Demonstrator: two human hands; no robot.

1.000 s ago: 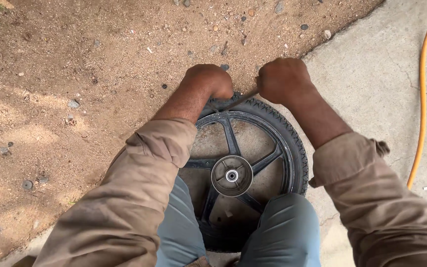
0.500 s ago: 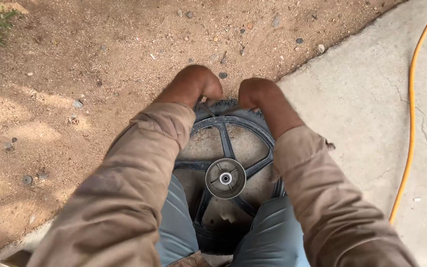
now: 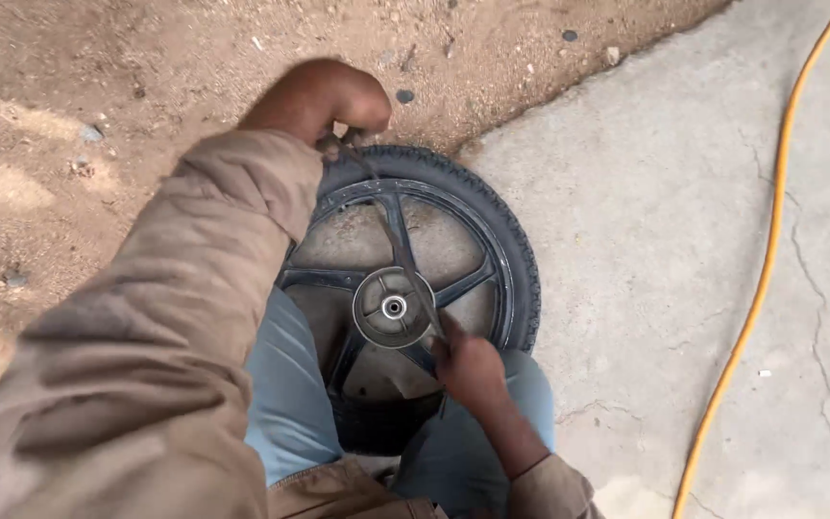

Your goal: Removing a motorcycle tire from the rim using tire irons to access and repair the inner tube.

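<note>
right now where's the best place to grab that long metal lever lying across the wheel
Take the metal lever at its near free end by the hub, coming from the person's side. Its far tip is tucked at the tyre under the left hand; the right hand already holds there.

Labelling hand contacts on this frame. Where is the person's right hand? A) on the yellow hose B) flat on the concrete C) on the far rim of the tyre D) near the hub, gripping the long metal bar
D: the right hand sits just beside the hub of the wheel, closed around the lower end of the long metal bar; the left hand is at the far rim, and the yellow hose lies untouched.
</note>
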